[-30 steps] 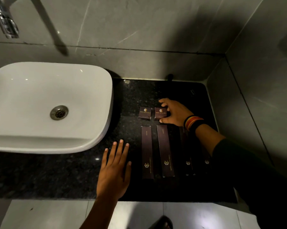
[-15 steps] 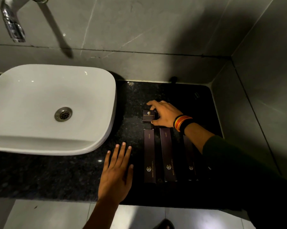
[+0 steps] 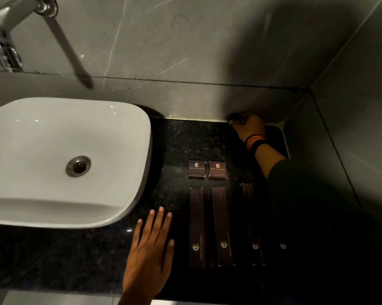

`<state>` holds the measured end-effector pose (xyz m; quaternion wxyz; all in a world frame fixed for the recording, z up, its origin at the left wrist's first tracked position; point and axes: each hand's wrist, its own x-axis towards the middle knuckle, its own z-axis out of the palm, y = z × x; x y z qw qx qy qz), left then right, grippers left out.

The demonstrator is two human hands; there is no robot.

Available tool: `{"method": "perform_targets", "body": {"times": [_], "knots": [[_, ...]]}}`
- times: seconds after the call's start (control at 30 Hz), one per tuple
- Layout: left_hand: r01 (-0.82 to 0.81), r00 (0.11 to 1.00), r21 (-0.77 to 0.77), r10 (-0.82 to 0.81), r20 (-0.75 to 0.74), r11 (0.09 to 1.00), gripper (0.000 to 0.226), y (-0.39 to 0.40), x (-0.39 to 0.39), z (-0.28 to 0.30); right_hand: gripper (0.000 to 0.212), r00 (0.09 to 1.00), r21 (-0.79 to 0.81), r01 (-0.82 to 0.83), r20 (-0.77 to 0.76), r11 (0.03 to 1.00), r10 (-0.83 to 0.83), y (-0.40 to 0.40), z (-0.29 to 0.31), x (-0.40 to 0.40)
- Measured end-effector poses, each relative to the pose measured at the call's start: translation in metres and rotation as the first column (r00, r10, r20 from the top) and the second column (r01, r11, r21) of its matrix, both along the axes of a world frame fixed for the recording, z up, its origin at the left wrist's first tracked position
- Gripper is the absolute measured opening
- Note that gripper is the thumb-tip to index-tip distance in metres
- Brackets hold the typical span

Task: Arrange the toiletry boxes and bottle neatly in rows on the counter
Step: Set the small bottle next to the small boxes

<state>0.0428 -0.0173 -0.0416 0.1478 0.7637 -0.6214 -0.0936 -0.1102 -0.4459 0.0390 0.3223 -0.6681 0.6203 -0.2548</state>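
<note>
Two small dark square boxes (image 3: 196, 169) (image 3: 217, 170) lie side by side on the black counter (image 3: 181, 139). In front of them runs a row of long dark boxes (image 3: 196, 227) (image 3: 223, 225) (image 3: 252, 223); my right sleeve hides most of a fourth one (image 3: 282, 245). My right hand (image 3: 249, 128) is at the back wall, fingers curled around a small dark bottle (image 3: 235, 117) that stands in deep shadow. My left hand (image 3: 150, 249) rests flat on the counter, fingers spread, just left of the long boxes and apart from them.
A white basin (image 3: 60, 159) fills the counter's left side, with a chrome tap (image 3: 3, 40) above it. Grey tiled walls close the back and the right side. The counter's front edge (image 3: 53, 291) runs below my left hand.
My right hand left the two small boxes and reached back to the bottle by the wall. The small boxes now lie uncovered. My left hand stayed in place.
</note>
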Motion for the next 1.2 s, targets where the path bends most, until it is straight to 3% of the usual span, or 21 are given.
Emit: {"method": "perform_targets", "body": {"times": [0.23,0.43,0.8,0.97,1.07,1.2], "knots": [[0.0,1.0,0.008,-0.001,0.031,1.0,0.068,0.0,0.002,-0.005,0.031,0.996,-0.051,-0.007,-0.094,0.999,0.002,-0.009,-0.009,0.02],[-0.015,1.0,0.007,0.015,-0.016,1.0,0.066,-0.001,-0.002,0.009,0.033,0.962,-0.031,-0.199,-0.195,0.98,0.189,0.032,-0.005,-0.038],[0.0,1.0,0.011,0.0,0.004,1.0,0.063,-0.002,-0.004,0.011,0.031,0.913,0.078,-0.332,-0.223,0.94,0.341,0.097,-0.006,-0.098],[-0.003,1.0,0.0,0.003,0.012,1.0,0.063,-0.001,-0.004,0.009,0.05,0.894,0.105,-0.376,-0.219,0.921,0.39,0.104,-0.002,-0.102],[-0.005,1.0,0.0,0.005,0.013,1.0,0.063,-0.001,-0.003,0.007,0.047,0.929,0.03,-0.342,-0.14,0.939,0.343,0.097,0.004,-0.113],[-0.009,1.0,0.002,0.009,0.009,1.0,0.063,-0.002,-0.003,0.006,0.026,0.991,-0.097,-0.126,-0.059,0.987,0.121,0.066,0.01,-0.118]]}}
